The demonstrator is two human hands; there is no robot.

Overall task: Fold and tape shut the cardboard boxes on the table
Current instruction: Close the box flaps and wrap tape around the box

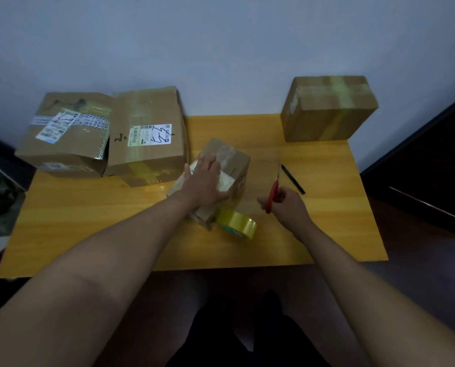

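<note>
A small cardboard box [234, 160] lies in the middle of the yellow table [88, 207]. My left hand [204, 181] rests flat on its top, fingers straight. A roll of yellowish clear tape [237, 223] leans against the box's near end. To the right of the box, my right hand [287, 205] grips the red handles of a pair of scissors [273, 192], blades pointing away from me.
Two larger labelled boxes [67, 136] [147, 139] stand at the back left. A taped box [327, 109] sits at the back right corner. A black pen [292, 178] lies just beyond my right hand. A white wall runs behind the table.
</note>
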